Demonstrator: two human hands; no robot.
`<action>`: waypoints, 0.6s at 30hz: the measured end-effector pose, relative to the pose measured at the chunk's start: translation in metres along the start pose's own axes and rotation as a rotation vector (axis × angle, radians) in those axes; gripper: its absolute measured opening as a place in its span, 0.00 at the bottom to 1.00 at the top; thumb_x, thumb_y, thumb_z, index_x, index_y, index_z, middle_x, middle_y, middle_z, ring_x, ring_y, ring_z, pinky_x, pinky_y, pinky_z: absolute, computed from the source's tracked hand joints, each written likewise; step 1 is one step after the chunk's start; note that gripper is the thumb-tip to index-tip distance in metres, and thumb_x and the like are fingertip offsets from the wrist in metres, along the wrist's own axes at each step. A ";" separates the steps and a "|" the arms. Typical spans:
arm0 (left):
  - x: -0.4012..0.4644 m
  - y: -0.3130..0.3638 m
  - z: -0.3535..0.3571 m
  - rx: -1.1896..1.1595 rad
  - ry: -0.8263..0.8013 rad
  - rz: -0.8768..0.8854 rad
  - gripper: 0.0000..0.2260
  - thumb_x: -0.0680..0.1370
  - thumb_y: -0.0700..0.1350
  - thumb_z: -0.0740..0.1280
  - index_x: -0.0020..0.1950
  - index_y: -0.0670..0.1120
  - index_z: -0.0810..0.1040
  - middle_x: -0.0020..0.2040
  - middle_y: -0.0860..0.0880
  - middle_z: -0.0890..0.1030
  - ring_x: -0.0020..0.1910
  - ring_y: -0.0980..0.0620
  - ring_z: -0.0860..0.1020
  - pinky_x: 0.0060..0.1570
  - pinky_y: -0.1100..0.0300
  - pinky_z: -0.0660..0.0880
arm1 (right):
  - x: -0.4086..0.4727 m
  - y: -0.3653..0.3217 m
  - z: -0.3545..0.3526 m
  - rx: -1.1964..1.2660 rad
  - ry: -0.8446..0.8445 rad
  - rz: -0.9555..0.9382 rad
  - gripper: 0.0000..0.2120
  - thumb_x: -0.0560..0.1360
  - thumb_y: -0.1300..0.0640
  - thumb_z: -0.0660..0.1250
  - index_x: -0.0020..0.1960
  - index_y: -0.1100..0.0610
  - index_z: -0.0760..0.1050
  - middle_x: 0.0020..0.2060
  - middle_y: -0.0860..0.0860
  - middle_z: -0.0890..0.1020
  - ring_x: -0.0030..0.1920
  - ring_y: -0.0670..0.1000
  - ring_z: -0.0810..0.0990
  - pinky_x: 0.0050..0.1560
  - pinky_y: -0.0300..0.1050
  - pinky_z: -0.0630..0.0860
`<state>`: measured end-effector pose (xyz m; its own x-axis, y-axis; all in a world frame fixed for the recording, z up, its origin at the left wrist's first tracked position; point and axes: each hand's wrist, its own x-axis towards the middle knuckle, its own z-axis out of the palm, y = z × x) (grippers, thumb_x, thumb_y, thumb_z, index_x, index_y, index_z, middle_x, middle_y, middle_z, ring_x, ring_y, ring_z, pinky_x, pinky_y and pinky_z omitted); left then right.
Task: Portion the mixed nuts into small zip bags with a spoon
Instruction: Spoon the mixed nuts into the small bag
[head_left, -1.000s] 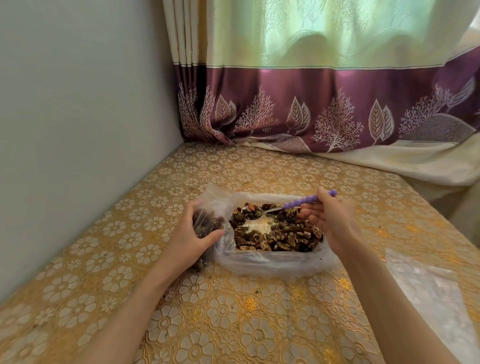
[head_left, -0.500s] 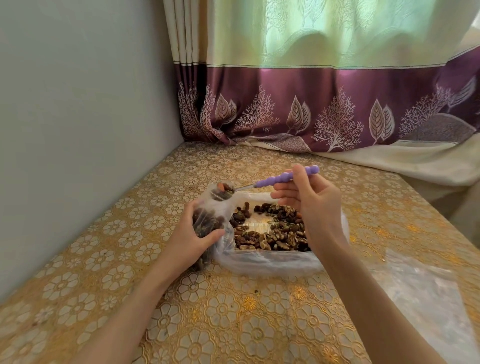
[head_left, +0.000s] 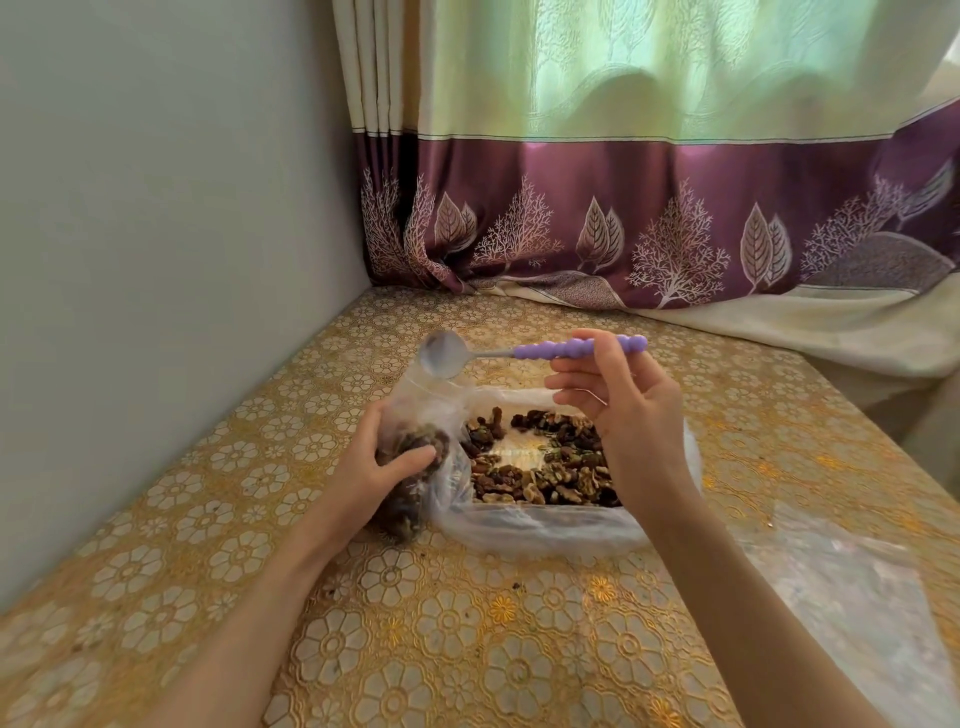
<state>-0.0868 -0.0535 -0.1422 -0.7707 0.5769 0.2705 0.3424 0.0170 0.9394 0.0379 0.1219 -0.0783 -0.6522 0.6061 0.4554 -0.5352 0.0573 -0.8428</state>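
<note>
Right hand (head_left: 631, 410) pinching purple spoon (head_left: 524, 352), bowl tipped over small zip bag (head_left: 415, 462) at nine o'clock, left hand (head_left: 379, 467) curled round it, mixed nuts (head_left: 545, 467) alongside, no readable writing

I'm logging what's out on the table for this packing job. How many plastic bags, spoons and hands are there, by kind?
Plastic bags: 3, namely the small bag in the left hand, the big bag of nuts, and an empty bag at right
Spoons: 1
Hands: 2, the left hand and right hand
Total: 6
</note>
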 end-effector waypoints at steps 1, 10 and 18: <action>0.000 0.000 -0.002 -0.011 -0.022 0.001 0.22 0.66 0.52 0.70 0.58 0.57 0.69 0.53 0.57 0.78 0.48 0.65 0.78 0.41 0.72 0.74 | 0.002 0.001 -0.002 0.024 0.042 0.030 0.11 0.80 0.57 0.59 0.49 0.61 0.78 0.36 0.55 0.83 0.37 0.50 0.82 0.37 0.39 0.79; -0.001 0.000 -0.019 0.049 -0.229 -0.140 0.31 0.59 0.61 0.68 0.61 0.63 0.65 0.58 0.58 0.75 0.52 0.63 0.77 0.46 0.65 0.74 | 0.018 0.016 -0.047 -0.215 0.188 0.164 0.14 0.80 0.54 0.59 0.40 0.58 0.76 0.26 0.47 0.82 0.28 0.43 0.77 0.30 0.33 0.75; 0.002 -0.004 -0.033 0.073 -0.249 -0.205 0.24 0.68 0.46 0.74 0.57 0.66 0.70 0.56 0.57 0.77 0.53 0.58 0.77 0.47 0.62 0.75 | 0.024 0.023 -0.060 -0.427 0.148 0.221 0.15 0.80 0.56 0.60 0.37 0.59 0.77 0.22 0.47 0.79 0.23 0.40 0.73 0.25 0.31 0.71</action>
<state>-0.1071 -0.0799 -0.1381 -0.6753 0.7375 0.0090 0.2381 0.2065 0.9490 0.0424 0.1857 -0.1044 -0.6257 0.7445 0.2329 -0.1050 0.2155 -0.9708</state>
